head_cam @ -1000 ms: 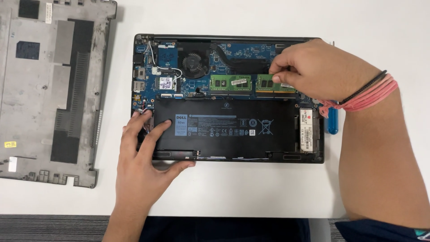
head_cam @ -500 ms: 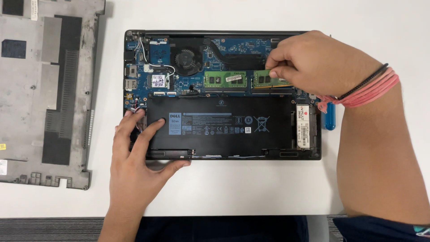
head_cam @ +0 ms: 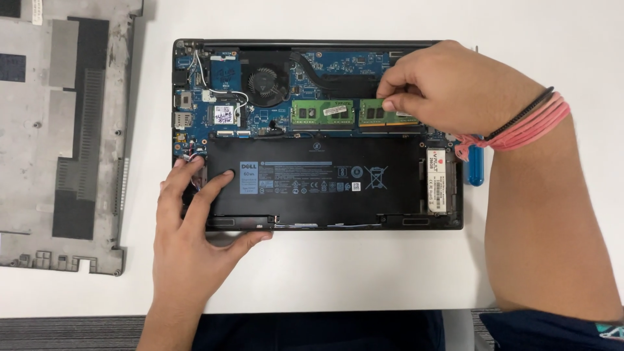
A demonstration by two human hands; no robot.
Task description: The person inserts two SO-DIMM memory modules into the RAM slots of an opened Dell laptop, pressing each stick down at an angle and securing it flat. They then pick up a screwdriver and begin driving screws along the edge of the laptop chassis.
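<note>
Right hand (head_cam: 455, 88) pinches green memory module (head_cam: 383, 113) in opened laptop (head_cam: 312, 133).

Bright, even light, seemingly from overhead. The white table (head_cam: 364, 273) is near glare at 12 o'clock. Soft, short shadows lie under both hands. Focus is sharp mid-frame; the 9 o'clock edge looks slightly softer, perhaps faintly bowed.

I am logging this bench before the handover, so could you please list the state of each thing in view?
Laptop: open underside up, cover off.
Bottom cover: removed, lying left of the laptop, inner side up.
Battery: seated in the laptop.
Left memory stick: seated flat.
Right memory stick: pinched by right hand.
Left hand: resting on the battery's left end.
Screwdriver: lying right of the laptop.
</note>
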